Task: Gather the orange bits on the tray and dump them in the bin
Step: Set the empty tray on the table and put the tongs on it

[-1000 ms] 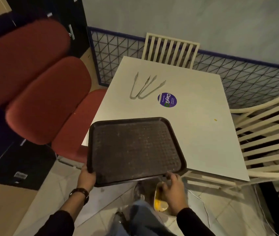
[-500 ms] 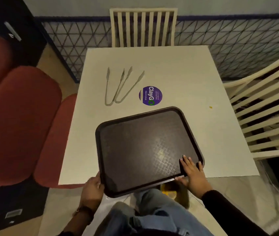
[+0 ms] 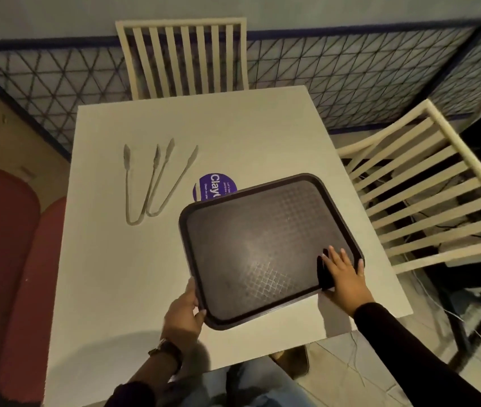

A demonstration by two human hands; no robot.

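A dark brown textured tray [image 3: 251, 245] with nothing on it lies on the white table [image 3: 110, 274], turned a little and covering part of a purple round sticker [image 3: 212, 185]. My left hand [image 3: 185, 312] grips the tray's near-left edge, thumb on top of the rim. My right hand [image 3: 343, 274] lies flat with straight fingers on the tray's near-right corner. Below the table's near edge, a bit of the bin [image 3: 293, 361] shows on the floor by my knee. No orange bits are visible.
Two pairs of metal tongs [image 3: 151, 183] lie on the table left of the sticker. A cream slatted chair [image 3: 183, 57] stands at the far side, another chair [image 3: 427, 189] at the right. Red cushioned seats [image 3: 7, 259] line the left. A wire grid fence [image 3: 350, 77] runs behind.
The tray has slid forward and right onto the table, now covering part of the sticker. Both hands moved with it, and my view shifted closer over the table.
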